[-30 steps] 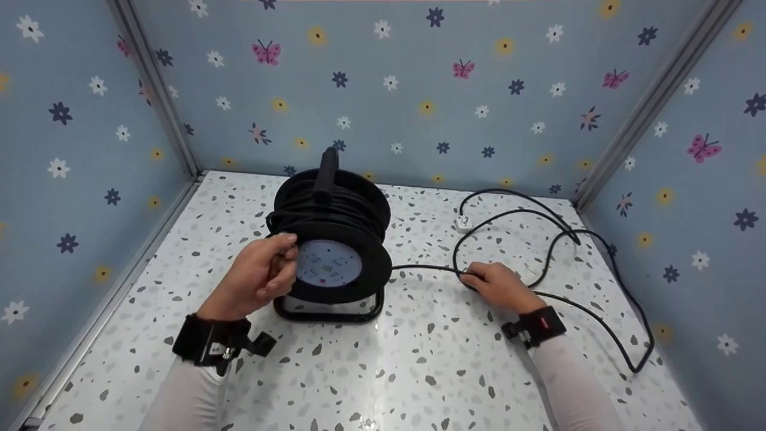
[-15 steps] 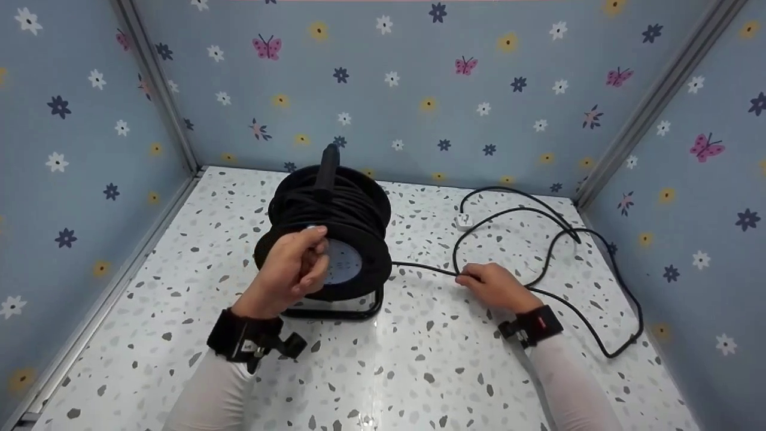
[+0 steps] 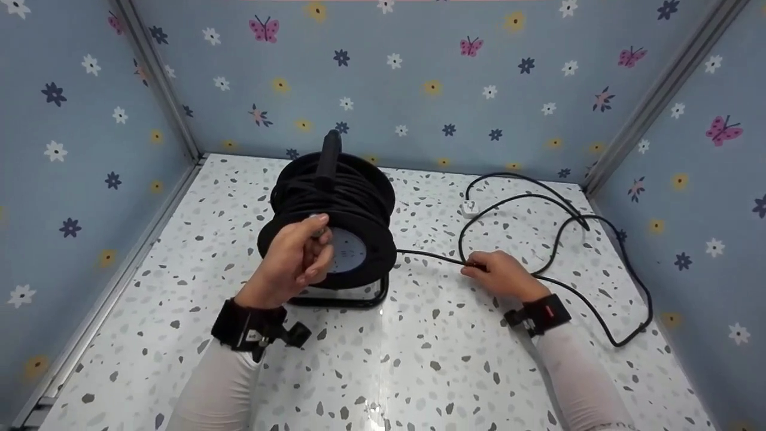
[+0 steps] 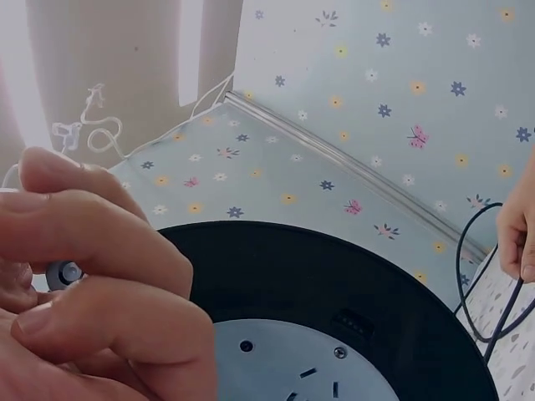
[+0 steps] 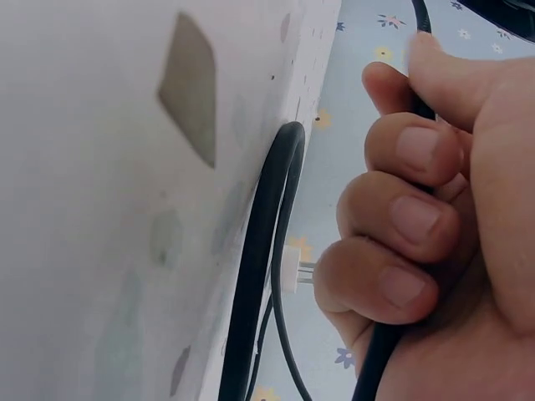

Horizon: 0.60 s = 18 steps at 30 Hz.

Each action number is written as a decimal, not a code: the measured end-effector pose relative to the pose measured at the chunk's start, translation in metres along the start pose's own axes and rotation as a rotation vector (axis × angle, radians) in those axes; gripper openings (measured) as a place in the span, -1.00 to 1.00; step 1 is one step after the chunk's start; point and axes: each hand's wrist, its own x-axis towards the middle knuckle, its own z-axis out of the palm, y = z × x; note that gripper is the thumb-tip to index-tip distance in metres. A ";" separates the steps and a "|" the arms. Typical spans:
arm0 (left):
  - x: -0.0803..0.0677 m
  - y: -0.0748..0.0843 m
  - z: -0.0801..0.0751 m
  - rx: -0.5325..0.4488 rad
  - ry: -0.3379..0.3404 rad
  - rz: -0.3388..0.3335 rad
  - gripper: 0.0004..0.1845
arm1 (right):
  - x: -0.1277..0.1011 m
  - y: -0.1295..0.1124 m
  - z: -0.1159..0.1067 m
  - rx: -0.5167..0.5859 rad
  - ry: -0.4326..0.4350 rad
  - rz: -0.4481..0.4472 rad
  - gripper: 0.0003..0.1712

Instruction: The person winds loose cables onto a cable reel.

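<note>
Reel: we see the black cable reel (image 3: 335, 221) standing upright on the speckled table (image 3: 419, 371).
Left hand: our left hand (image 3: 296, 260) curls round the small crank knob (image 4: 63, 273) on the reel's front face.
Right hand: our right hand (image 3: 502, 275), right of the reel, clamps the black cable (image 3: 431, 256).
Plug: the white plug (image 3: 471, 208) lies behind the right hand.

Cable reel (image 3: 335, 221): matt black plastic flanges, pale smooth centre plate, glossy black metal tube frame. Cable (image 3: 556, 239) looked matt black rubber. Table (image 3: 419, 371) was glossy speckled terrazzo-look. Wall corner posts (image 3: 658, 96): brushed metal.
</note>
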 end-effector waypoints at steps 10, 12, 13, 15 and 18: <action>0.003 -0.004 0.006 -0.005 0.011 0.035 -0.60 | 0.002 -0.004 -0.001 0.001 -0.006 -0.045 -0.69; 0.004 -0.006 0.009 0.003 0.019 0.047 -0.61 | 0.001 -0.005 -0.002 -0.002 -0.007 -0.041 -0.67; 0.004 -0.007 0.010 0.007 0.025 0.053 -0.61 | 0.001 -0.005 -0.002 -0.005 -0.008 -0.037 -0.66; 0.005 -0.008 0.012 0.015 0.040 0.059 -0.60 | 0.001 -0.006 -0.002 -0.006 -0.008 -0.028 -0.63; 0.004 -0.011 0.014 0.019 0.049 0.062 -0.60 | 0.002 -0.007 -0.001 -0.005 -0.018 -0.015 -0.63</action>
